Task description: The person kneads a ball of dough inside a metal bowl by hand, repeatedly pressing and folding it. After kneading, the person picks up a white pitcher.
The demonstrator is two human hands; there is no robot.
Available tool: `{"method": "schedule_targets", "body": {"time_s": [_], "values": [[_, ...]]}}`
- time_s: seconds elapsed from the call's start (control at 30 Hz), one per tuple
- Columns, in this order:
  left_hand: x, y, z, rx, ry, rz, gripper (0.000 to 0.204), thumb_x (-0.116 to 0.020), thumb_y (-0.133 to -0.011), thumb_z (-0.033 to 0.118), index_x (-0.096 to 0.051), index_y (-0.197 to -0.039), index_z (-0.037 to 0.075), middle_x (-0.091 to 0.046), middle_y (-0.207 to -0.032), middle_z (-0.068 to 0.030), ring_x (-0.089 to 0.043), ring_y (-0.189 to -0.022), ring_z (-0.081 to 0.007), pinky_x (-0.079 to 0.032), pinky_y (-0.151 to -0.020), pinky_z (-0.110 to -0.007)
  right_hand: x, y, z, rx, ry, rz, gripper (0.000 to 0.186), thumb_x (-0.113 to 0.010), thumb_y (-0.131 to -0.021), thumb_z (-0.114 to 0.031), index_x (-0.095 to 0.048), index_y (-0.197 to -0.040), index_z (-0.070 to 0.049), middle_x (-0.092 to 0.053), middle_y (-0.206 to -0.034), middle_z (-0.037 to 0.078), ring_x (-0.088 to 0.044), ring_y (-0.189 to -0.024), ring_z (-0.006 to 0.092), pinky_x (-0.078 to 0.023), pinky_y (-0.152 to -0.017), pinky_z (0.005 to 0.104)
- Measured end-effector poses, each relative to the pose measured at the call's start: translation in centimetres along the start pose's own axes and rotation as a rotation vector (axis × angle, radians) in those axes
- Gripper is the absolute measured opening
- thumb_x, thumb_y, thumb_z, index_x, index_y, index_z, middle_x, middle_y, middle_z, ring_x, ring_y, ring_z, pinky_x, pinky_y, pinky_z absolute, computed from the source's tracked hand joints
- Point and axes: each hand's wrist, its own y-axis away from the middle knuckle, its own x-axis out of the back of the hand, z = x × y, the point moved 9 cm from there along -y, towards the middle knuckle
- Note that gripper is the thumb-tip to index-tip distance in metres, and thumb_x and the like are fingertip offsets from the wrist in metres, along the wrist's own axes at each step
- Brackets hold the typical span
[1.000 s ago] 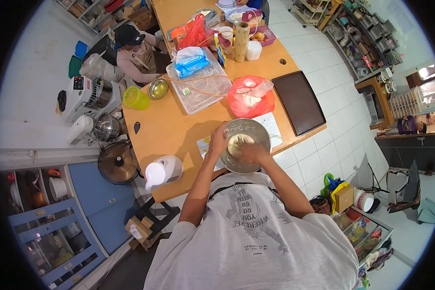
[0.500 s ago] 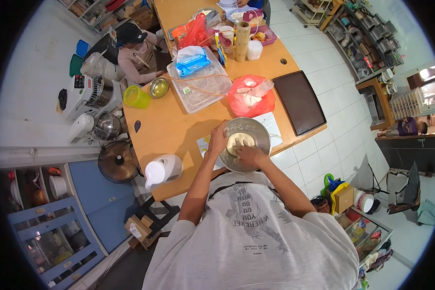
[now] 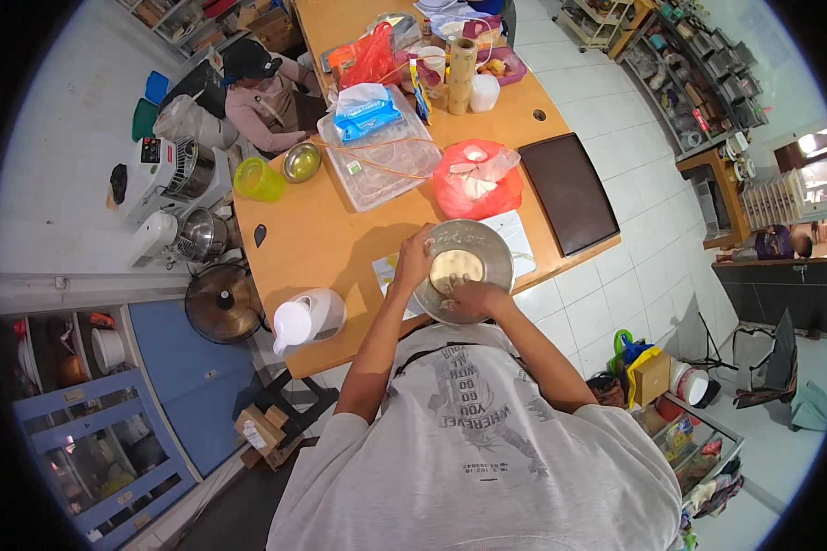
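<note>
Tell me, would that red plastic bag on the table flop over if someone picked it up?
Probably yes. The red plastic bag looks thin and crumpled, so it would likely sag and change shape when lifted. It bulges around something pale inside, so it may hang heavier at the bottom. It slumps on the wooden table, so a push would more likely slide or squash it than roll it.
</note>
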Motion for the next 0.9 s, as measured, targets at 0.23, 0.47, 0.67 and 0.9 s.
{"method": "schedule_targets", "body": {"time_s": [0.23, 0.47, 0.67, 0.9], "values": [[-0.3, -0.4, -0.7, -0.019, -0.013, -0.033, 0.032, -0.060, -0.096, -0.008, -0.063, -0.126, 0.005, -0.071, -0.107, -0.0300, -0.067, -0.110, -0.0517, -0.053, -0.086, -0.052, 1.1, -1.0, 0.1, 0.090, -0.015, -0.398, 0.063, -0.042, -0.107, -0.059, -0.067, -0.141, -0.012, -0.070, -0.133, 0.023, -0.066, -0.126, 0.0404, -0.050, -0.108, 0.0496], [0.0, 0.1, -0.8, 0.011, -0.018, 0.016, 0.033, -0.058, -0.095, -0.009, -0.062, -0.125, 0.004, -0.071, -0.106, -0.0307, -0.066, -0.109, -0.0519, -0.053, -0.085, -0.053, 3.0, 1.1, -0.8, -0.057, -0.075, -0.256, 0.077, -0.045, -0.104, -0.065, -0.065, -0.140, 0.001, -0.050, -0.157, 0.029, -0.055, -0.140, 0.0431, -0.044, -0.116, 0.0555], [-0.2, -0.4, -0.6, -0.022, -0.003, 0.005, 0.036, -0.057, -0.092, -0.012, -0.063, -0.124, 0.004, -0.070, -0.106, -0.0307, -0.067, -0.108, -0.0517, -0.053, -0.085, -0.052, -0.3, 0.4, -0.5, 0.049, -0.078, -0.277, 0.079, -0.048, -0.105, -0.059, -0.044, -0.159, -0.002, -0.022, -0.170, 0.031, -0.039, -0.150, 0.0522, -0.039, -0.122, 0.0510], [0.2, -0.2, -0.3, -0.039, 0.022, 0.018, 0.036, -0.057, -0.090, -0.013, -0.063, -0.122, 0.003, -0.070, -0.105, -0.0303, -0.067, -0.106, -0.0515, -0.053, -0.083, -0.052, 6.4, 0.9, -0.6, 0.020, -0.260, -0.112, 0.074, -0.052, -0.104, -0.054, -0.048, -0.156, -0.002, -0.039, -0.165, 0.026, -0.048, -0.145, 0.0491, -0.042, -0.120, 0.0472]]}}
